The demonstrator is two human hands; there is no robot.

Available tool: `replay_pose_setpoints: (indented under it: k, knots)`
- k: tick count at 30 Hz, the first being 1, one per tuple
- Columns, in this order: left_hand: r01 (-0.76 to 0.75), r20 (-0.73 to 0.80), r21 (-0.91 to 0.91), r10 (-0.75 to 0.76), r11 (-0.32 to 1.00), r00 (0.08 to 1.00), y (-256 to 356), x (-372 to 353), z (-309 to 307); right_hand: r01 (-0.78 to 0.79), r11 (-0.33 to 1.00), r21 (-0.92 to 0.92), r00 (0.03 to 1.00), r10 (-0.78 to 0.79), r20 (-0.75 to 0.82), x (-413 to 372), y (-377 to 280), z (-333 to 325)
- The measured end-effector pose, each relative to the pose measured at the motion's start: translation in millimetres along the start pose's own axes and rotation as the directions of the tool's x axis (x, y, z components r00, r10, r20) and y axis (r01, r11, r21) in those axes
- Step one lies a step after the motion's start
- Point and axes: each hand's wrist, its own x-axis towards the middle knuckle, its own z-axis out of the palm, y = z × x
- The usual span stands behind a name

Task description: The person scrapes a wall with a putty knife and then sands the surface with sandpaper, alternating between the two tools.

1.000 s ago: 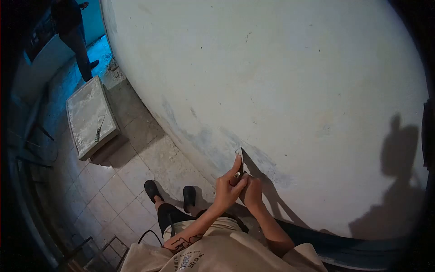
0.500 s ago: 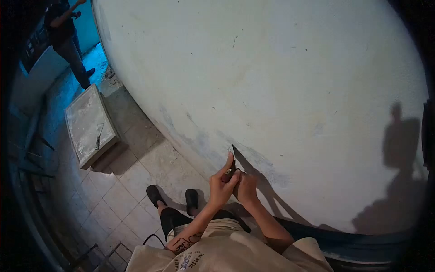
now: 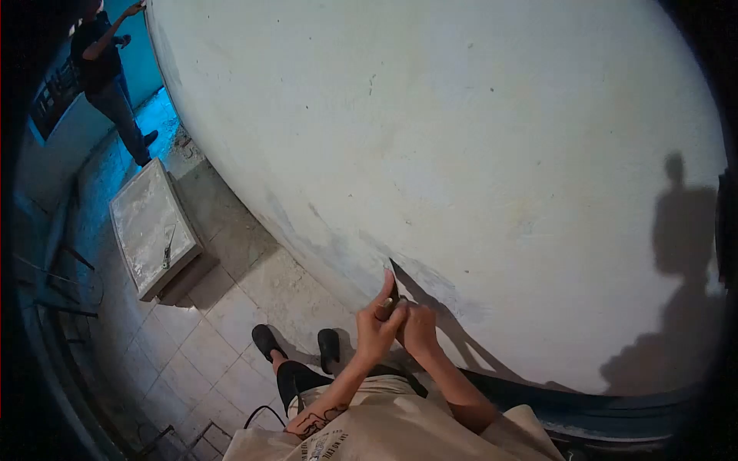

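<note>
My left hand is wrapped round a putty knife, one finger stretched along its thin blade. Close against it, my right hand is closed at the handle end; its fingers are mostly hidden. The blade is seen nearly edge-on, its tip at the pale wall. Around the tip the wall shows greyish smeared patches and small dark marks. The knife's dark shadow slants down to the right from the tip.
A dusty box-like block stands on the tiled floor, with a hand tool lying on it. Another person stands at the far left, one arm raised to the wall. Metal frames line the lower left.
The view has shifted slightly, so the wall marks and block sit lower in the picture. Both hands keep their hold, with the blade tip at nearly the same wall patch.
</note>
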Motion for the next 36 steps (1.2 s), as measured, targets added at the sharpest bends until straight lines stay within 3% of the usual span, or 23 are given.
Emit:
replay_pose_setpoints:
  k: [2, 4, 5, 6, 8, 9, 13, 18, 20, 22, 26, 28, 29, 33, 35, 36]
  knots:
    - [0.021, 0.005, -0.036, -0.021, 0.999, 1.0, 5, -3, 1, -0.018, 1.0, -0.008, 0.999, 0.018, 0.044, 3, 1, 4]
    - [0.051, 0.006, -0.1, -0.05, 0.994, 0.999, 14, -1, -3, 0.065, 0.998, -0.026, 0.998, -0.065, 0.008, -1, -3, 2]
    - [0.054, 0.0, -0.097, -0.055, 0.994, 0.999, 15, -2, -5, -0.094, 0.993, 0.066, 0.991, 0.087, 0.099, -6, -10, -8]
    - [0.075, 0.027, -0.099, -0.072, 0.992, 0.997, 16, -2, -6, -0.093, 0.993, 0.067, 0.99, 0.085, 0.109, -4, -10, -7]
    - [0.116, 0.089, -0.104, -0.107, 0.988, 0.99, 17, -3, -5, 0.024, 0.999, -0.031, 0.999, -0.022, 0.039, -1, -5, -6]
    - [0.109, 0.112, 0.009, -0.109, 0.994, 0.988, 25, -1, -9, -0.105, 0.993, 0.054, 0.991, 0.1, 0.094, -2, -1, -1]
    - [0.057, 0.079, -0.068, -0.052, 0.996, 0.996, 12, -7, -4, 0.013, 1.0, 0.014, 1.0, -0.014, 0.026, -7, -5, -6]
    - [0.043, 0.045, 0.006, -0.043, 0.999, 0.998, 20, -2, -2, 0.005, 0.998, -0.057, 0.997, 0.0, 0.078, 0, -1, -4]
    - [0.051, -0.016, -0.1, -0.053, 0.994, 0.998, 19, -3, 0, 0.05, 0.998, -0.037, 0.998, -0.049, 0.026, 0, -8, -7]
    - [0.067, 0.007, -0.074, -0.067, 0.995, 0.998, 15, -1, -5, -0.013, 0.999, 0.05, 1.0, 0.012, 0.019, -3, -6, -5]
    - [0.117, 0.05, 0.026, -0.118, 0.993, 0.992, 16, 0, -9, -0.056, 0.996, -0.07, 0.984, 0.067, 0.167, 2, -7, -5]
    - [0.105, 0.071, -0.063, -0.1, 0.992, 0.992, 7, -5, -10, -0.075, 0.996, 0.048, 0.994, 0.071, 0.085, -2, -9, -3]
    - [0.105, 0.091, -0.04, -0.101, 0.994, 0.991, 6, -8, -9, 0.054, 0.997, -0.058, 0.998, -0.052, 0.034, -4, -11, -7]
    - [0.127, 0.067, -0.132, -0.119, 0.983, 0.991, 17, -2, -10, 0.017, 0.997, -0.074, 1.0, -0.016, 0.017, -1, -9, 0]
    - [0.176, 0.049, 0.055, -0.178, 0.983, 0.983, 25, 0, -12, -0.016, 1.0, -0.018, 0.999, 0.017, 0.042, -1, -12, -3]
    - [0.013, -0.017, -0.102, -0.015, 0.995, 1.0, 0, -1, -3, -0.027, 1.0, 0.008, 0.998, 0.026, 0.05, 3, -12, -6]
